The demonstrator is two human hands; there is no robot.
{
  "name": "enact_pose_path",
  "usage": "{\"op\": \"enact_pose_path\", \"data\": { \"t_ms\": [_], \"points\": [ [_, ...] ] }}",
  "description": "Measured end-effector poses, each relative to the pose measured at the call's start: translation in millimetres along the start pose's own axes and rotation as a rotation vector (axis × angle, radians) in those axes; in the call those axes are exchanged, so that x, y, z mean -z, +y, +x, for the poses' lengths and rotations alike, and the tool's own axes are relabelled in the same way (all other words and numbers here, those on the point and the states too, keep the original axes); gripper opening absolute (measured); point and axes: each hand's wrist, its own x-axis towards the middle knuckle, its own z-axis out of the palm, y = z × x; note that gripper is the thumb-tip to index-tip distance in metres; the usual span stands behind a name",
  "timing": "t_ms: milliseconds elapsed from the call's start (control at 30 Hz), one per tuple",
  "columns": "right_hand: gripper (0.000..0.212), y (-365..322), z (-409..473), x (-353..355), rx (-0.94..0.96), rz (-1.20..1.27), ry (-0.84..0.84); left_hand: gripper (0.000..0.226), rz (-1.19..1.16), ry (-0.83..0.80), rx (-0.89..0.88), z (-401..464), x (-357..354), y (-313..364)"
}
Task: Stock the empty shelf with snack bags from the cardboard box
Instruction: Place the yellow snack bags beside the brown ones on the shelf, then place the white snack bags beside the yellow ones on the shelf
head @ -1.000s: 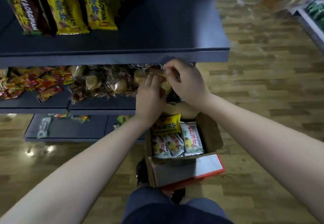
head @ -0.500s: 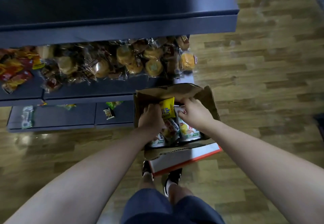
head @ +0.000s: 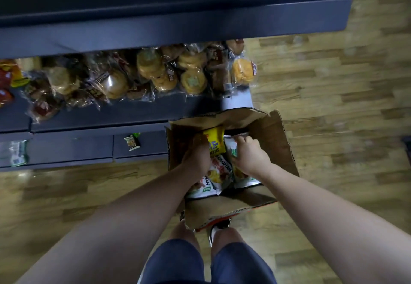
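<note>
Fingers [head: 243,139] of our right hand [head: 250,158] curled on a white snack bag [head: 231,148]; our left hand [head: 195,161] gripped another inside the brown cardboard box [head: 273,141]. Several bags remained unshelved.

Both hands are down inside the open cardboard box [head: 275,148], which stands on the wooden floor [head: 333,97] against the front of the dark shelving. The left hand [head: 196,158] curls against a yellow snack bag [head: 214,141] at the box's far side. The right hand [head: 249,153] grips the top of a white snack bag [head: 231,148] beside it. More white bags [head: 219,172] lie between the hands. Beyond the box, wrapped buns [head: 191,77] crowd the middle shelf [head: 133,112].
</note>
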Motion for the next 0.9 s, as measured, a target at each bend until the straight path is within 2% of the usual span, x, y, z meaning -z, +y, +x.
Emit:
{"op": "enact_pose_path", "data": {
  "t_ms": [167,267,333,367,533,600,667,767,833,900],
  "points": [
    [0.070,-4.9,18.5,-14.1,-0.087,-0.021,-0.035,0.076,0.042,-0.066,-0.015,27.2,-24.0,-6.7],
    [0.069,-6.9,25.8,-25.2,-0.138,-0.055,-0.047,0.069,0.211,-0.078,-0.037,25.4,-29.9,-5.2],
    [0.069,-8.2,28.4,-32.4,-0.160,-0.062,-0.040,0.058,0.277,0.086,-0.092,25.2,-30.5,-3.1],
    [0.070,-8.7,29.5,-35.8,-0.170,-0.066,-0.036,0.055,0.312,0.113,-0.109,25.2,-30.7,-2.1],
    [0.069,-7.8,34.3,-46.5,-0.248,0.016,-0.050,0.047,0.402,0.080,-0.105,37.8,-38.5,-11.1],
    [0.069,-5.1,35.3,-49.4,-0.284,0.066,-0.080,0.061,0.434,0.035,-0.072,35.1,-33.1,-12.0],
    [0.071,-3.3,35.3,-51.8,-0.305,0.096,-0.084,0.073,0.329,-0.013,-0.078,36.4,-33.5,-10.3],
    [0.072,-1.9,34.1,-53.3,-0.333,0.126,-0.089,0.062,0.328,-0.067,-0.048,39.6,-28.6,-8.8],
    [0.073,-0.6,33.4,-53.8,-0.351,0.117,-0.098,0.046,0.293,0.023,-0.049,40.5,-28.3,-12.0],
    [0.076,0.0,32.4,-54.1,-0.377,0.121,-0.106,0.040,0.325,0.175,-0.078,42.6,-27.1,-10.8]
  ]
}}
